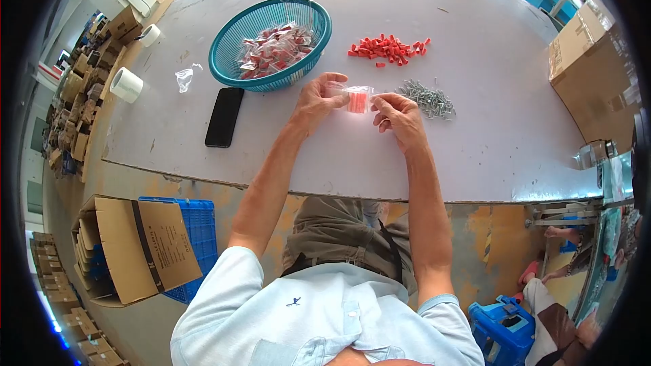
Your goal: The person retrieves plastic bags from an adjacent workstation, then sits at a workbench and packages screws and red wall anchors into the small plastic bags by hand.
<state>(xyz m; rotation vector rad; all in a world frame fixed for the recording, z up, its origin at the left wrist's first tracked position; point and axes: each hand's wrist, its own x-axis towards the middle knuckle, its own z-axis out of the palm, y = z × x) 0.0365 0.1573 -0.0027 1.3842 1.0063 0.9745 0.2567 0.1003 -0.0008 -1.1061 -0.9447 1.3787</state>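
Observation:
A small clear plastic bag [359,100] with red plugs inside is stretched between my two hands above the table. My left hand [317,103] pinches its left edge between thumb and fingers. At the right edge, the thumb and forefinger of my right hand [399,118] grip it, the other fingers curled. Loose red plastic plugs [386,49] lie in a pile beyond my hands. A heap of silver screws [428,100] is just right of my right hand. Behind my left hand stands a teal plastic basket [218,68] holding many filled bags [278,49].
A black phone [224,117] lies left on the grey table [305,163]. Tape rolls [127,85] and a crumpled plastic scrap [184,80] are farther left. A cardboard box [593,74] stands at right. An open carton [146,244] is below left. Another person's legs [546,312] show lower right.

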